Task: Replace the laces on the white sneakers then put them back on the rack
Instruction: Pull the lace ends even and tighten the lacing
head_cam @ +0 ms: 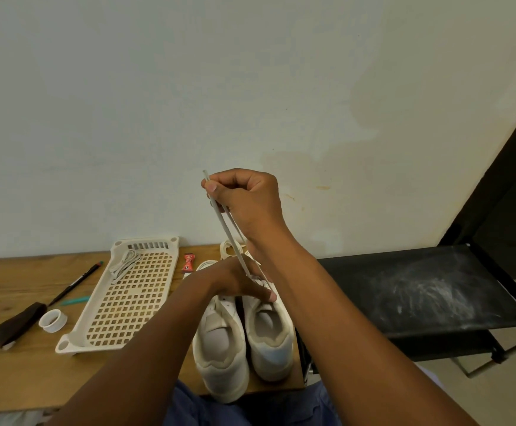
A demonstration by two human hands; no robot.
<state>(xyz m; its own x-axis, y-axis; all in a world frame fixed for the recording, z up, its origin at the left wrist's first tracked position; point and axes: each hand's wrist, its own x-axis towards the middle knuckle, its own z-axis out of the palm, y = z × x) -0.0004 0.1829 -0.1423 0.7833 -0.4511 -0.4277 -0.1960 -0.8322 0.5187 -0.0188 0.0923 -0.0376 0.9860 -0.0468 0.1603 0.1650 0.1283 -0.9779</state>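
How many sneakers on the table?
2, side by side at the table's front edge: left sneaker beside the tray, right sneaker next to the black rack, under the left hand.

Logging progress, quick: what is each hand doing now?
Left hand: pressing down on the right white leather sneaker.
Right hand: fingers closed on the flat white lace, pulled up taut.

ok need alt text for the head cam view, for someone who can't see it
A person's right hand pulls a white lace up from a pair of white sneakers on a wooden table, while the left hand steadies the shoes. A perforated plastic tray holding more laces lies to the left, and a black fabric rack stands on the right.
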